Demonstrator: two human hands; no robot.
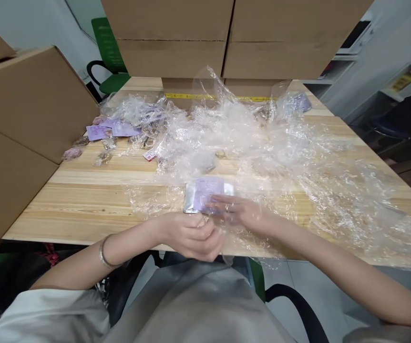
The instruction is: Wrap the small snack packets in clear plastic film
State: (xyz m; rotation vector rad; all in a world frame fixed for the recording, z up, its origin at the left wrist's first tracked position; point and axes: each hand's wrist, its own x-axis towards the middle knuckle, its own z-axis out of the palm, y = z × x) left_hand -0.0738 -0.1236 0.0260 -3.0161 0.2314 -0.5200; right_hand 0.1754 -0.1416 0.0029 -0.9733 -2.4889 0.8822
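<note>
A silver packet (190,196) lies near the table's front edge with a purple card (209,186) on top of it. Over the card stretch the fingers of my right hand (239,212), extended and fairly flat, a little blurred. Clear film shows around that hand; whether it is over or under the film I cannot tell. Just in front of the packet, my left hand (196,236) is closed, thumb against curled fingers, pinching the edge of a clear plastic bag (236,240). Part of this bag hangs past the table edge.
A big heap of crumpled clear plastic bags (227,128) spreads across the wooden table (94,197). More purple cards (125,128) and small wrapped items (103,158) lie at the left. Large cardboard boxes stand left (19,105) and at the back (177,52).
</note>
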